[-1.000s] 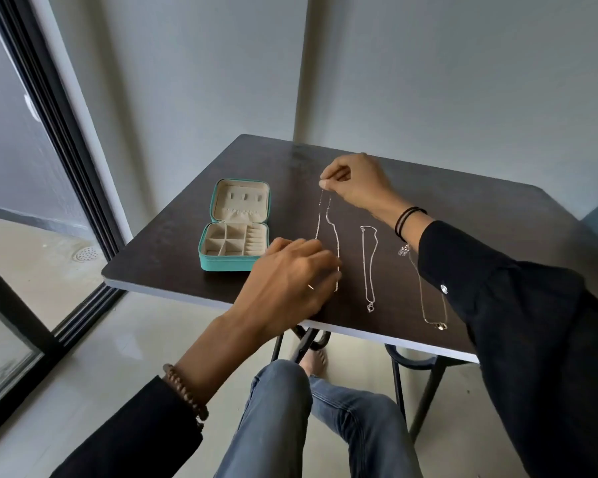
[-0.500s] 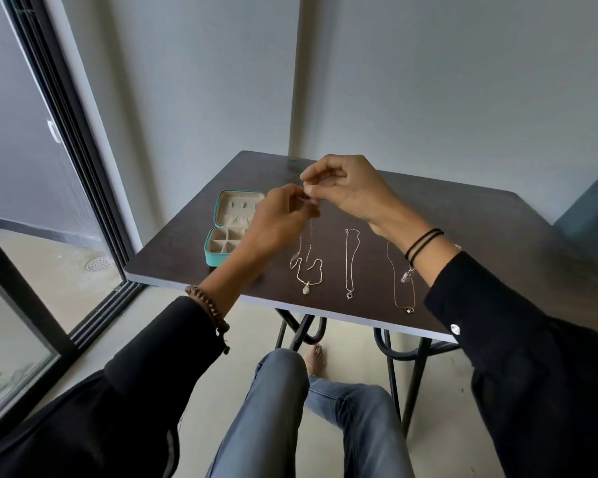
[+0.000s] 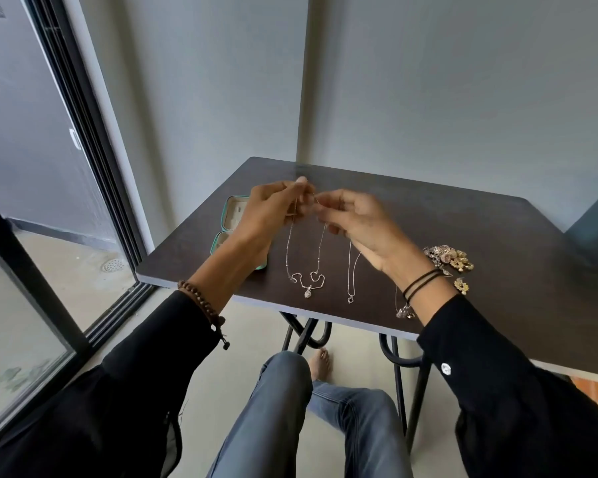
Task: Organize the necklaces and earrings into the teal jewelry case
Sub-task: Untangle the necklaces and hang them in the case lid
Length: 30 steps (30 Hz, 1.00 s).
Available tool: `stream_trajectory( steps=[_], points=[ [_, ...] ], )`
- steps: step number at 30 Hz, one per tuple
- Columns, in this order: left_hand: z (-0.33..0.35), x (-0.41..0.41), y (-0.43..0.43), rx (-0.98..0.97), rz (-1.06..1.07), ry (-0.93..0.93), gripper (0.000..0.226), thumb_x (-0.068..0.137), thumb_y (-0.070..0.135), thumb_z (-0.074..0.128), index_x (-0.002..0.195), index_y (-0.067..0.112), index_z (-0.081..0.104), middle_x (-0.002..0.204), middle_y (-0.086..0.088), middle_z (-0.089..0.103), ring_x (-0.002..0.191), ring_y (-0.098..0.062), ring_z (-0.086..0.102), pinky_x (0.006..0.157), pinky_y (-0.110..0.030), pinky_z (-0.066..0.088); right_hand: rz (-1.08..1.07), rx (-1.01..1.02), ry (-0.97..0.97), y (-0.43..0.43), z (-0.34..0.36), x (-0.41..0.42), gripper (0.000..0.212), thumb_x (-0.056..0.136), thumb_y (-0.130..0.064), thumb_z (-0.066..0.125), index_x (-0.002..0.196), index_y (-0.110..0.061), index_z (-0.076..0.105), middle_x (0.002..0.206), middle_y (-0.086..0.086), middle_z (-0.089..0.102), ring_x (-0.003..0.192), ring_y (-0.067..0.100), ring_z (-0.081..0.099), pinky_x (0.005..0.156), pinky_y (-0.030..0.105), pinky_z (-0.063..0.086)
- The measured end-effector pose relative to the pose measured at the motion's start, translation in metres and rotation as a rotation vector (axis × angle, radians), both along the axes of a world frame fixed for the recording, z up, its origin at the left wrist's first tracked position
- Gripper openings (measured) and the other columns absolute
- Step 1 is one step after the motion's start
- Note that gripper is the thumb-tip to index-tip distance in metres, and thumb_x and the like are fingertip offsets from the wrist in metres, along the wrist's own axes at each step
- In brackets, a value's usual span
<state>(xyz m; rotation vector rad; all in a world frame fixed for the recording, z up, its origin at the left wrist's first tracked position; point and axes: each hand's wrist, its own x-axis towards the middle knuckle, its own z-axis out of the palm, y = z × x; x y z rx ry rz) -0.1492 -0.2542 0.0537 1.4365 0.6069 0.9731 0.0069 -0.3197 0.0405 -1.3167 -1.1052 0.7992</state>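
Observation:
My left hand (image 3: 270, 212) and my right hand (image 3: 356, 225) meet above the dark table (image 3: 463, 243), each pinching an end of a silver pendant necklace (image 3: 306, 277). Its chain hangs down in two strands; the lower loop and pendant lie on the tabletop. The open teal jewelry case (image 3: 233, 215) sits at the table's left side, mostly hidden behind my left hand. A second thin necklace (image 3: 351, 281) lies flat to the right. A third necklace (image 3: 403, 310) shows partly under my right wrist. A heap of gold and silver earrings (image 3: 449, 258) lies further right.
The table's front edge runs close to my knees (image 3: 283, 370), with black metal legs (image 3: 399, 374) below it. A sliding glass door (image 3: 32, 236) stands at the left. Grey walls back the table. Bare tabletop stretches at the far right.
Both hands have lifted the left necklace's ends higher and drawn them slightly apart. The view has pulled back and tilted, bringing the earring heap into sight.

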Motion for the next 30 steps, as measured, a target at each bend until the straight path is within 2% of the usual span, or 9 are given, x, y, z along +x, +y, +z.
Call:
stream_trajectory(
  steps=[3,6,8,12,16,22,24,26,30],
  points=[
    [0.005,0.005,0.002,-0.133,-0.064,-0.147,0.025,0.105,0.023,0.052,0.11,0.004,0.068,0.099,-0.009,0.072,0.089,-0.017,0.073,0.092,-0.035,0.056,-0.034,-0.071,-0.012,-0.009,-0.016,-0.001,0.022,0.087,-0.01,0.079,0.108,-0.009,0.071,0.095,0.004,0.072,0.08,0.01,0.065,0.073,0.021,0.046],
    [0.006,0.008,0.003,-0.231,-0.114,-0.235,0.03,0.106,0.028,0.048,0.121,0.006,0.063,0.119,-0.01,0.073,0.108,-0.019,0.072,0.101,-0.034,0.054,-0.045,-0.148,-0.035,-0.018,-0.029,-0.001,0.034,0.084,-0.016,0.083,0.114,-0.008,0.069,0.098,0.005,0.076,0.08,0.008,0.069,0.077,0.023,0.046],
    [0.005,0.01,0.004,-0.281,-0.139,-0.288,0.035,0.106,0.031,0.047,0.128,0.007,0.06,0.128,-0.011,0.069,0.116,-0.02,0.069,0.105,-0.036,0.051,-0.033,-0.175,-0.034,-0.023,-0.034,-0.001,0.031,0.084,-0.017,0.083,0.111,-0.009,0.07,0.097,0.007,0.078,0.084,0.01,0.07,0.08,0.026,0.044],
    [-0.003,0.01,0.002,-0.291,-0.149,-0.312,0.041,0.107,0.033,0.045,0.14,0.009,0.054,0.133,-0.01,0.066,0.118,-0.021,0.068,0.105,-0.038,0.051,0.02,-0.188,-0.066,-0.032,-0.032,-0.004,0.02,0.087,-0.014,0.079,0.106,-0.008,0.075,0.098,0.008,0.08,0.082,0.008,0.07,0.082,0.024,0.045],
    [-0.01,0.008,-0.001,-0.172,-0.117,-0.208,0.039,0.105,0.033,0.049,0.14,0.016,0.054,0.13,-0.008,0.068,0.113,-0.021,0.07,0.101,-0.039,0.053,0.066,-0.152,-0.07,-0.037,-0.015,-0.007,0.019,0.089,-0.011,0.077,0.107,-0.007,0.075,0.1,0.01,0.079,0.084,0.01,0.068,0.082,0.023,0.045],
    [-0.016,0.002,-0.002,0.075,-0.108,0.02,0.039,0.105,0.048,0.043,0.138,0.03,0.054,0.12,-0.002,0.072,0.106,-0.02,0.072,0.1,-0.038,0.053,0.214,-0.112,0.006,-0.034,0.012,-0.005,0.02,0.089,-0.011,0.074,0.109,-0.007,0.074,0.096,0.004,0.076,0.087,0.012,0.066,0.084,0.025,0.044],
    [-0.015,-0.001,-0.004,0.119,-0.091,0.059,0.039,0.105,0.05,0.041,0.136,0.031,0.056,0.099,-0.004,0.074,0.087,-0.021,0.071,0.087,-0.033,0.055,0.255,-0.104,0.027,-0.03,0.022,-0.004,0.024,0.086,-0.013,0.075,0.109,-0.007,0.073,0.095,0.003,0.075,0.083,0.01,0.066,0.079,0.021,0.046],
    [-0.012,-0.003,-0.005,0.142,-0.066,0.104,0.044,0.105,0.053,0.037,0.134,0.029,0.06,0.081,-0.002,0.065,0.067,-0.014,0.057,0.07,-0.025,0.049,0.271,-0.096,0.032,-0.026,0.031,-0.002,0.029,0.081,-0.018,0.076,0.108,-0.007,0.073,0.091,0.001,0.073,0.081,0.009,0.066,0.078,0.021,0.046],
    [-0.005,-0.007,-0.008,0.073,-0.131,0.111,0.052,0.103,0.061,0.03,0.113,0.028,0.069,0.077,-0.008,0.061,0.054,-0.01,0.036,0.055,-0.025,0.03,0.23,-0.028,0.038,-0.018,0.043,0.001,0.026,0.085,-0.01,0.075,0.111,-0.005,0.072,0.089,0.005,0.067,0.076,0.011,0.062,0.078,0.025,0.047]
  ],
)
